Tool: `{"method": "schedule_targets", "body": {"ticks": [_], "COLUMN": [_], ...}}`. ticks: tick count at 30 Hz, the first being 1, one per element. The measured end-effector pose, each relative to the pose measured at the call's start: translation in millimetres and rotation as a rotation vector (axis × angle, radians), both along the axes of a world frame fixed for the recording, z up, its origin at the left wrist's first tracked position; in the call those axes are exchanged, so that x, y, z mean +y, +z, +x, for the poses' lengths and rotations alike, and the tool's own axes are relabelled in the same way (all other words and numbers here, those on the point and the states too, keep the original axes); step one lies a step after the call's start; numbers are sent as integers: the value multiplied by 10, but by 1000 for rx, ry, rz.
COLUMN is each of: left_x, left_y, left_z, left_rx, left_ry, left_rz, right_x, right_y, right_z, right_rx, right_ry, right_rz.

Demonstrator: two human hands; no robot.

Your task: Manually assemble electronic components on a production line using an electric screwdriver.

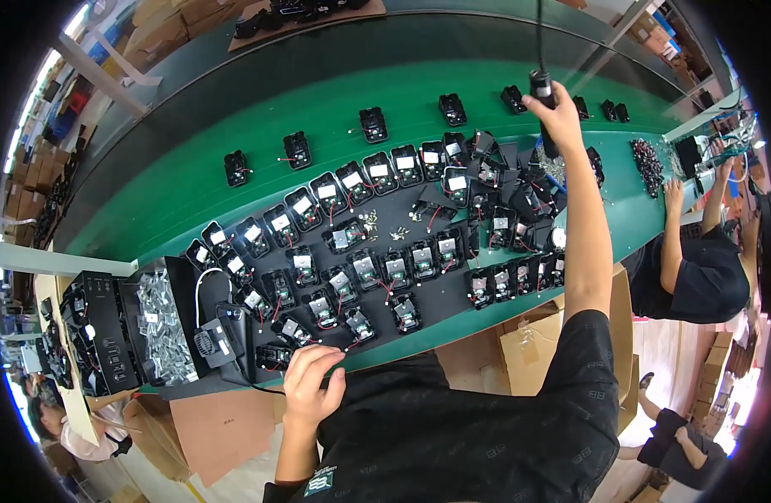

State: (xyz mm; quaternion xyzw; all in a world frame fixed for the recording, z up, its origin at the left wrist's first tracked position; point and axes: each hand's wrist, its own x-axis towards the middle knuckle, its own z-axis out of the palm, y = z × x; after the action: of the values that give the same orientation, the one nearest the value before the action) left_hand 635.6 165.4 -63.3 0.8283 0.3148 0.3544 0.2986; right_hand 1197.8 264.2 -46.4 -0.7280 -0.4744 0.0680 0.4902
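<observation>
My right hand, stretched out to the far right of the bench, is wrapped round a black power screwdriver that hangs on a cord. The screwdriver's lower end points down near a blue-rimmed tray of small screws, partly hidden by my forearm. At the bench's near edge my left hand has bent fingers, the thumb apart, and nothing visible in it. Closest to it are an open black housing and another housing with a circuit board and red wires. Rows of similar housings cover the dark mat.
Loose screws lie mid-mat. A box of metal plates and a black device with a cable stand left. Spaced housings sit on the green belt. A co-worker works at right beside dark red parts.
</observation>
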Motion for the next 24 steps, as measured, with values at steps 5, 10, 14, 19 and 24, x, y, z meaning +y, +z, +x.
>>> {"method": "schedule_targets", "body": {"ticks": [5,10,14,19,24], "left_x": [-21,-32,-17,20,45], "left_y": [8,-1,0,8,23], "left_z": [-28,-115,-176,-245,-274], "left_rx": [3,11,-13,-2,-12], "left_ry": [-6,-7,17,-13,-39], "left_rz": [-26,-23,-15,5,5], "right_x": [-97,-178,-291,-402,-461], "right_y": [-121,-10,51,-56,-88], "right_z": [-43,-231,-433,-457,-479], "right_rx": [-194,-190,-137,-93,-171], "right_ry": [-60,-44,1,62,34], "right_rz": [-157,-236,-256,-210,-215]}}
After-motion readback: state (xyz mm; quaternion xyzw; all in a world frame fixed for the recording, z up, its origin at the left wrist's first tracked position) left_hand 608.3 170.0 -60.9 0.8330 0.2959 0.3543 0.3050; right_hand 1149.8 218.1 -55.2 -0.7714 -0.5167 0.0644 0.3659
